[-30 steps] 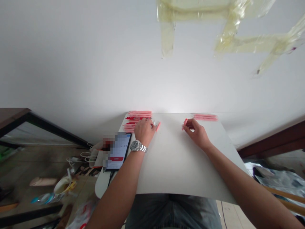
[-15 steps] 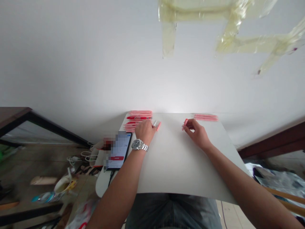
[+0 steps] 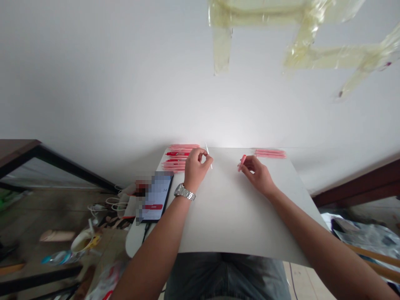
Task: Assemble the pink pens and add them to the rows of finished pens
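Note:
Between the thumb and forefinger of my left hand (image 3: 197, 164) is a slim white pen refill (image 3: 206, 148), tilted, one end pointing to the wall. My right hand (image 3: 256, 173) pinches a short pink pen part (image 3: 242, 161), held at a slant above the table; its lower end is partly covered by the fingers. Close to my left hand lies a row of pink pens (image 3: 175, 167) with red-marked pens (image 3: 175, 154) among them, partly hidden by the hand. A smaller group of pink pens (image 3: 270, 153) lies past my right hand, against the wall.
The white table (image 3: 234, 221) meets the wall at its far edge. A tablet (image 3: 156, 198) with a cable lies at its left side. On the floor to the left are a cup (image 3: 83, 241) and a plastic bottle (image 3: 59, 258). Plastic bags (image 3: 365, 237) lie at the right.
The pink-ended piece in my left hand no longer shows; a slim white refill is there instead. My left hand has turned and shifted slightly right. My right hand stays nearly still.

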{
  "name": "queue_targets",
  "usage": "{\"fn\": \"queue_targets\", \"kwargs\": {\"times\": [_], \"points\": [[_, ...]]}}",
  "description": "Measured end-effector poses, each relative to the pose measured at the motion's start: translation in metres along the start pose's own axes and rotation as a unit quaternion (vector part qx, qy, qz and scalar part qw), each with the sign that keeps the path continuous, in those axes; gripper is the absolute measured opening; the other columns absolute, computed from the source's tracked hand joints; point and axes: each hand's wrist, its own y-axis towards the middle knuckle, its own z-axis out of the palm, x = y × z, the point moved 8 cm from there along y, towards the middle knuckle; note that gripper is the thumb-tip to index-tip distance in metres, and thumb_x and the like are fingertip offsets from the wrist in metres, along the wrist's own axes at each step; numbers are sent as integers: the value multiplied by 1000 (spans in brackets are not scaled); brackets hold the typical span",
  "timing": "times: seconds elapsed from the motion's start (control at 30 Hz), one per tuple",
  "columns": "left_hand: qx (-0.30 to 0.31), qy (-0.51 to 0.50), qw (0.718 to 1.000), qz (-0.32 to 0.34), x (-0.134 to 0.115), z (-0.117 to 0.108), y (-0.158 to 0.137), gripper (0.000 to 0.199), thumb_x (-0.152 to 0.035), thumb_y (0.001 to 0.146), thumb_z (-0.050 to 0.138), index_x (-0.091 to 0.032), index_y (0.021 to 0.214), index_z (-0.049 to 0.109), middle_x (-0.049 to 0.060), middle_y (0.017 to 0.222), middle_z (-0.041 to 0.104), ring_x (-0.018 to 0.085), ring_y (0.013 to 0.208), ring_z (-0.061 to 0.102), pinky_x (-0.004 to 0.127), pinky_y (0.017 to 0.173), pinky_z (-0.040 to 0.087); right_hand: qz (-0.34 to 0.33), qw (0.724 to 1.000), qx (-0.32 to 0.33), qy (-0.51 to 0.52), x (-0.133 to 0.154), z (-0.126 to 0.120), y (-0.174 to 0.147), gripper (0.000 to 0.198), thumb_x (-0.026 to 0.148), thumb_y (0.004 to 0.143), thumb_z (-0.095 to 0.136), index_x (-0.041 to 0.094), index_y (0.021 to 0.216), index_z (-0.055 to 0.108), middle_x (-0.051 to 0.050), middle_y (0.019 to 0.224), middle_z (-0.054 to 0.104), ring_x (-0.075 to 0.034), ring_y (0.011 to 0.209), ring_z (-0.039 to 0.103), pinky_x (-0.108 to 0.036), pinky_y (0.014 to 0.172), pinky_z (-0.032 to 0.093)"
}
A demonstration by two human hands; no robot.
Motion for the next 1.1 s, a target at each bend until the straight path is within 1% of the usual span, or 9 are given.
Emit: {"fn": "queue_targets", "kwargs": {"times": [0.07,0.17,0.23,0.4,0.53,0.6,0.73,0.97,1.1], "points": [[10,-100,995,-20,3,7,-1,3,-24,85,60,-22,84,58,2,85,63,14,74,58,27,69,48,-4,1000,8,7,2,2,-1,33,56,96,61,25,107,58,-7,92,72,-23,87,73,-42,84,61],[48,-237,966,-90,14,26,-5,15,-36,90,59,-22,89,55,2,88,66,13,74,63,25,64,50,-13,999,20,25,4,4,-1,32,54,97,61,25,109,59,-6,92,71,-22,86,72,-42,84,61],[55,-291,947,-124,19,34,-8,21,-43,92,58,-22,93,54,5,103,71,13,81,67,25,66,52,-15,999,15,37,4,3,-1,31,53,98,61,24,110,60,-6,91,70,-22,86,71,-41,85,61],[56,-377,909,-169,27,46,-13,26,-44,89,67,-22,93,53,6,101,74,14,87,70,28,78,56,-35,999,7,26,4,1,1,33,53,97,63,23,111,63,-7,95,72,-21,86,72,-41,86,62],[46,-433,882,-182,31,51,-14,36,-43,82,79,-21,105,62,6,101,73,17,96,71,29,82,56,-61,998,17,-30,10,5,-1,34,52,96,64,21,112,66,-8,99,74,-23,89,74,-41,86,62],[52,-439,877,-187,32,53,-15,40,-42,80,81,-20,110,66,7,103,73,18,99,71,29,83,56,-63,997,16,-49,10,5,-1,33,50,97,63,21,111,66,-8,97,75,-23,88,74,-40,83,63],[62,-415,889,-180,32,53,-16,36,-44,84,78,-19,108,70,8,102,74,16,91,70,29,81,56,-56,997,6,-45,7,4,0,32,49,96,64,21,111,66,-7,94,74,-22,85,74,-39,82,63],[80,-278,954,-74,21,42,-10,23,-40,91,70,-19,102,69,7,105,73,17,92,70,29,80,57,-33,999,-19,-36,3,-1,0,31,51,95,65,23,108,64,-6,94,72,-21,84,73,-38,79,64],[62,-194,979,-30,18,35,-10,16,-33,94,65,-20,102,68,6,100,72,18,92,69,30,82,56,-31,999,-23,-6,2,-2,-1,42,51,94,66,25,126,58,-6,96,73,-21,85,73,-40,82,64]]}}
